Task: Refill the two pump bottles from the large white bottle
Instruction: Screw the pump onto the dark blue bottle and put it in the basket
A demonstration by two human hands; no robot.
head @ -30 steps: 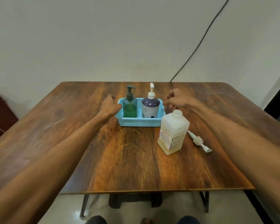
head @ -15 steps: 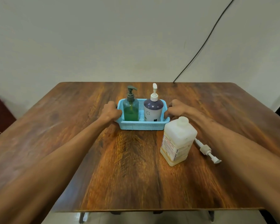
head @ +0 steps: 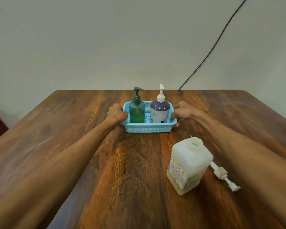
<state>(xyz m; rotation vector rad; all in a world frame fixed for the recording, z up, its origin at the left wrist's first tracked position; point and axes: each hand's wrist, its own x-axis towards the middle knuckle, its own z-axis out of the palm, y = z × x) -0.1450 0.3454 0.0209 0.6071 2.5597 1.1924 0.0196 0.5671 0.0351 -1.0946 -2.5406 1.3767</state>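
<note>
L hand [head: 116, 114] & R hand [head: 182, 111] fingers curl tight round blue basket [head: 149, 128] ends. Pump bottles [head: 137, 111] stand btw fingers; large white bottle [head: 188, 164], uncapped, near side of R fingers. Risk: jerky pull topples pumps or knocks it, spilling.

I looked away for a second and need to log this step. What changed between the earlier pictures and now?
Both hands took hold of the blue basket: the right hand moved in onto its right end, and the left hand closed on its left end. The green pump bottle and purple pump bottle stand in it as before. The large white bottle and loose pump are untouched.
</note>
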